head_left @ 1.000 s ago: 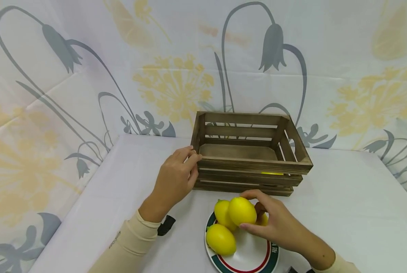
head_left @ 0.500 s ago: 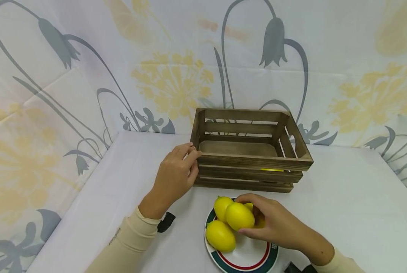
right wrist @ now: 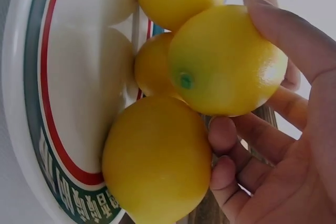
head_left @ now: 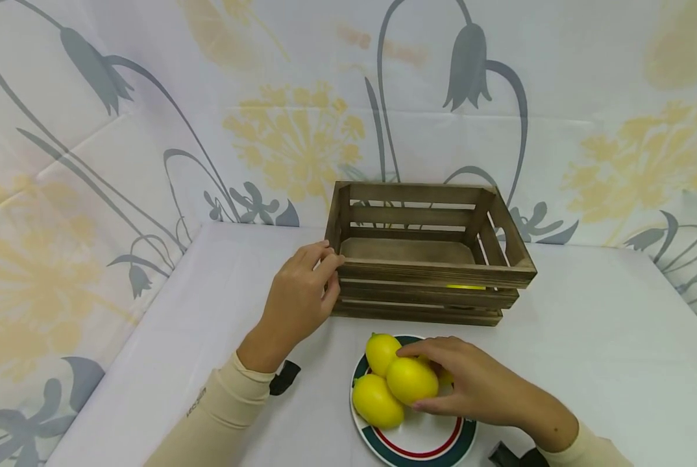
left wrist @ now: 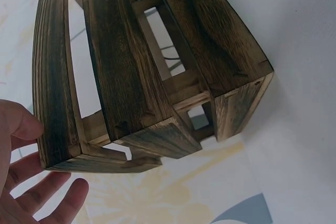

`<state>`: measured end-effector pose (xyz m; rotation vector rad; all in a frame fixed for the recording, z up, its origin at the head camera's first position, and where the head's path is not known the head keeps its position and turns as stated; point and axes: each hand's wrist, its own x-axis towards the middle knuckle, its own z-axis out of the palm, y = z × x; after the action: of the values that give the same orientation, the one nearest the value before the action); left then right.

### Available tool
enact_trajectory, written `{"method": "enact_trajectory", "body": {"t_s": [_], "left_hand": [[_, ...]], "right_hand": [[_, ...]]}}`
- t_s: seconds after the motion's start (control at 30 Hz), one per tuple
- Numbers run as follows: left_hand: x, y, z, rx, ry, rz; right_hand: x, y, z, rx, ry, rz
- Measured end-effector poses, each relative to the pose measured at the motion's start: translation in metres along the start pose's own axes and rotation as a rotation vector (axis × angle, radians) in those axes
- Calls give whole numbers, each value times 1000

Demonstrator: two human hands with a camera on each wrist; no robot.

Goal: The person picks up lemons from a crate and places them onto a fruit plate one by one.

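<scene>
My left hand (head_left: 302,292) grips the front left corner of a brown wooden slatted crate (head_left: 424,299). In the left wrist view the thumb lies on the top slat and the other fingers reach around the corner. My right hand (head_left: 477,383) pinches a yellow lemon (head_left: 411,381) between thumb and fingers, over a round plate (head_left: 421,447) with a green and red rim. Around it on the plate sit other lemons: one at front left (head_left: 378,402), one behind (head_left: 381,352) and one partly hidden by the right hand. The right wrist view shows the held lemon (right wrist: 223,61) resting close against them.
Something yellow (head_left: 465,287) shows through a gap between the crate's front slats. The white tabletop (head_left: 594,350) meets a flower-patterned cloth backdrop (head_left: 302,130) behind and at the sides. Black wrist straps (head_left: 284,378) show beneath the forearms.
My right hand has moved the pinched lemon a little down and nearer to me, among the other lemons. The left hand keeps its place on the crate. The head view has tilted slightly down.
</scene>
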<state>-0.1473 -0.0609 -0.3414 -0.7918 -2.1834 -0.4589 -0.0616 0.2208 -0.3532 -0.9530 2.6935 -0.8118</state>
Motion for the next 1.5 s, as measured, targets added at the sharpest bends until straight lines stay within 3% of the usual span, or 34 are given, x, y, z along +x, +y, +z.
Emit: {"method": "enact_trajectory", "body": {"t_s": [0.93,1.5], "left_hand": [[1,3,-1,3,-23,-18],[0,2,-1,9,-28,-21]], "right_hand": [[-1,-3,-5,-15,-56,53],[-3,-2,-6,-66,-97,21]]}}
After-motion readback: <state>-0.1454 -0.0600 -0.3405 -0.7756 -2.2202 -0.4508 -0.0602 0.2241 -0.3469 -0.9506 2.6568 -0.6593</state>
